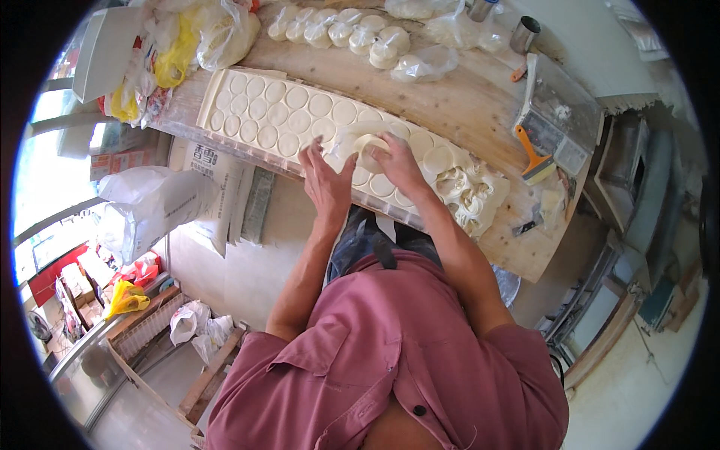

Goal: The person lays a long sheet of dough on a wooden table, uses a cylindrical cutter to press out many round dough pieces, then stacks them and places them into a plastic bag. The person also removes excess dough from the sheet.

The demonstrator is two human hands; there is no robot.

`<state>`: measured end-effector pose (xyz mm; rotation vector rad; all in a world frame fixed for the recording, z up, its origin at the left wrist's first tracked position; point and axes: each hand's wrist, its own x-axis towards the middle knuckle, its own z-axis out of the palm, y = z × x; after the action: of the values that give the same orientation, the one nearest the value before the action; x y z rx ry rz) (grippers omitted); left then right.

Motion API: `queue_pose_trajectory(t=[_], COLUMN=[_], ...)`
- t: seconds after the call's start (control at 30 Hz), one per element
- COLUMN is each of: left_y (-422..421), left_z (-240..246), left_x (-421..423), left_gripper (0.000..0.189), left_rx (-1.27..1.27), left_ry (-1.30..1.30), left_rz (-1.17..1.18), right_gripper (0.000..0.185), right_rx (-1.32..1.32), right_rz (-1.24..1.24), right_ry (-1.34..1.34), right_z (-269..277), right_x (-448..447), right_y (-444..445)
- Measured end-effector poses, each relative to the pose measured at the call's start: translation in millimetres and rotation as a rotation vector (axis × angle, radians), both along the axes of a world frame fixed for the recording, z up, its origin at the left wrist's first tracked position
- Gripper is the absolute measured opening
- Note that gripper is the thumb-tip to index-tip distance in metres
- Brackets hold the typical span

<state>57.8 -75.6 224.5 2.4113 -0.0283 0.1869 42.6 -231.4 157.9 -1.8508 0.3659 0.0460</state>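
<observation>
A long sheet of pale dough (209, 112) lies along the front of the wooden table, cut into rows of circles. Over its middle, my right hand (396, 163) grips a round stack of dough wrappers (368, 151). A clear plastic bag (350, 135) is around or just behind that stack; which one is hard to tell. My left hand (331, 183) is beside the bag, fingers spread and the thumb toward the stack, with nothing visible in its grasp. Crumpled dough offcuts (472, 197) are heaped at the sheet's right end.
Bagged stacks of dough rounds (340, 31) line the table's (478, 79) back. To the right are an orange-handled scraper (529, 152), a clear plastic bin (562, 107), a metal cup (525, 34) and a dark-handled blade (524, 228). Plastic bags (174, 50) hang at the left.
</observation>
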Motion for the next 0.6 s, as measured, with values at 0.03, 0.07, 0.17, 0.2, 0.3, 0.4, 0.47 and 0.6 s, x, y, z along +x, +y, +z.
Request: queue_pose_trajectory(t=[0.03,0.07,0.17,0.2,0.3,0.4,0.47,0.6], left_y=[7,13,35,33,49,59,67,60], left_z=[-13,-29,-89,-89,-76,-72,-61,-39], left_x=[7,17,37,42,50,59,65,80], left_gripper=[0.024,0.022,0.018,0.018,0.023,0.024,0.023,0.027], left_rx=[0.062,0.056,-0.090,-0.282,-0.803,-1.079,-1.104,-0.893], left_ry=[-0.014,0.009,0.176,0.214,0.835,0.892,0.889,0.860], left_rz=[0.017,-0.018,-0.219,-0.217,-0.137,-0.154,-0.133,-0.254], right_gripper=[0.043,0.043,0.044,0.044,0.046,0.047,0.051,0.046], right_rx=[-0.110,-0.222,-0.299,-0.286,-0.063,-0.581,-0.699,-0.826], right_rz=[0.053,0.104,0.152,0.151,0.078,0.138,0.199,0.115], right_ry=[0.053,0.103,0.156,0.153,0.329,0.181,0.297,0.283], right_z=[-23,-40,-61,-63,-66,-72,-46,-40], right_x=[6,14,19,20,23,20,22,9], right_y=[-1,-2,-1,0,4,13,24,13])
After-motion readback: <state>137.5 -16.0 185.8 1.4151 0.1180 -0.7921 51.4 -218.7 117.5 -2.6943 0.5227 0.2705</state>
